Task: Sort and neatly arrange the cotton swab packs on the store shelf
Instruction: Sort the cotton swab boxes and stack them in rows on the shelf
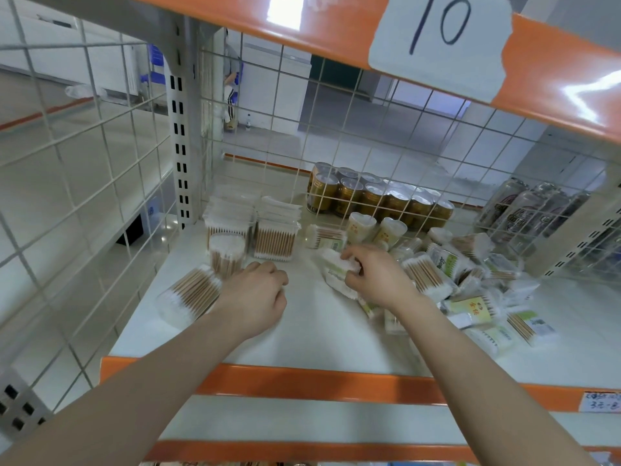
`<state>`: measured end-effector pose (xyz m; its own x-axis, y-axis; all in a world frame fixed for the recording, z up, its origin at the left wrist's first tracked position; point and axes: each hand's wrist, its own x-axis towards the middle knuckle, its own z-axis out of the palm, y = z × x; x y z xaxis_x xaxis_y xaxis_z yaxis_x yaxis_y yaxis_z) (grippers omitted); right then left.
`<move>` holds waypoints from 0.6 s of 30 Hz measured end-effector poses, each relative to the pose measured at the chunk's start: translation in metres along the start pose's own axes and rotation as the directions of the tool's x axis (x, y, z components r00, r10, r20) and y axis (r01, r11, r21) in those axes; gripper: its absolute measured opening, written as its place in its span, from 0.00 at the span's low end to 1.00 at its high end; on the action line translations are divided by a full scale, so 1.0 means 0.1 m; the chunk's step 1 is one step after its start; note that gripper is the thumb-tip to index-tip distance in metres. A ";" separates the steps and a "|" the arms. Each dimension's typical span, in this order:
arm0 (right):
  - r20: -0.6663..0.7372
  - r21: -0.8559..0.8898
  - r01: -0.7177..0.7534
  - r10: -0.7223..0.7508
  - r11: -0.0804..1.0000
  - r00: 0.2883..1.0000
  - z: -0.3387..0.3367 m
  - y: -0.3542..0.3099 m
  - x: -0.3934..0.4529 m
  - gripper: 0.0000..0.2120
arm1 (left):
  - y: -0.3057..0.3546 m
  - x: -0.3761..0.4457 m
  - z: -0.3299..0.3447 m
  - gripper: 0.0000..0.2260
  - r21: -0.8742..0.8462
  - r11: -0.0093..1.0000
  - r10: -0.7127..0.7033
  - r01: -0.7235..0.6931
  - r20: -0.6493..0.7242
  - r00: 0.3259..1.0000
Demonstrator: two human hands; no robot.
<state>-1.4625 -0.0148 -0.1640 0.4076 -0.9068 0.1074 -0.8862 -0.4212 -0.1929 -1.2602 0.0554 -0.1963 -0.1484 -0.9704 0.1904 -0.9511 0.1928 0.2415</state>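
My right hand (373, 275) grips a soft swab pack with a green label (334, 269) near the middle of the white shelf (302, 334). My left hand (258, 290) hovers low over the shelf with curled fingers and holds nothing. Beside it a round tub of swabs (226, 252) stands upright and a clear pack (191, 292) lies on its side. Two neat stacks of clear swab boxes (255, 227) stand at the back left. A loose heap of swab packs (470, 287) covers the right side.
Gold cans (376, 196) and silver cans (524, 210) stand behind the wire mesh back (336, 136). Two small round tubs (376, 228) stand by the mesh. A wire side panel (84, 169) closes the left. An orange shelf edge with a "10" label (440, 31) hangs overhead.
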 end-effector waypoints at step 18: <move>-0.083 0.552 0.024 0.026 0.833 0.996 -0.18 -0.29 0.01 0.11 | 0.00 0.01 0.01 0.22 0.006 0.999 -0.052 0.052 -0.051 0.997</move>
<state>-1.4407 -0.0030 -0.1410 0.3645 -0.9130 0.1833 -0.6069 -0.3822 -0.6969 -1.2605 0.0546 -0.1973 -0.0847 -0.9705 0.2257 -0.9591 0.1409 0.2456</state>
